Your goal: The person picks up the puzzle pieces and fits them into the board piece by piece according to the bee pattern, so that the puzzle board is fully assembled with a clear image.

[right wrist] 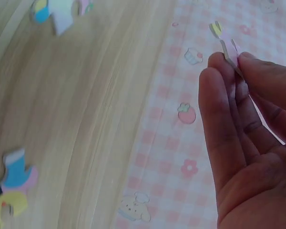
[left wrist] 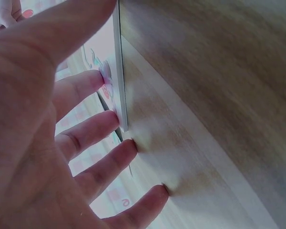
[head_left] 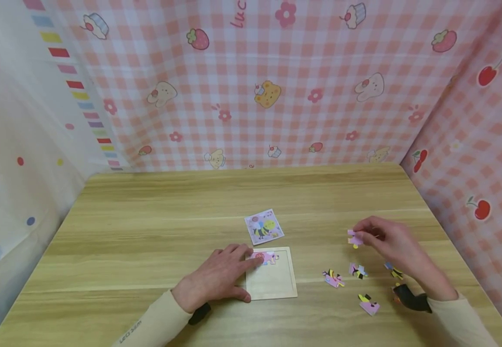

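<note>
Right hand [head_left: 390, 243] pinches a puzzle piece [head_left: 353, 237] — left hand [head_left: 219, 273], grip apart, touches the tray [head_left: 272, 283] — curtain [head_left: 251, 67] reads "Luc".

Between the tray [head_left: 293, 279] and the nearest loose piece [head_left: 334, 280], the worktop [head_left: 168, 202] leaves a passage for a hand. Just beyond the tray lies the card [head_left: 264, 227]. The left hand [head_left: 216, 277] blocks the tray's left side; its right side is accessible. The curtain [head_left: 242, 120] limits the way behind.
</note>
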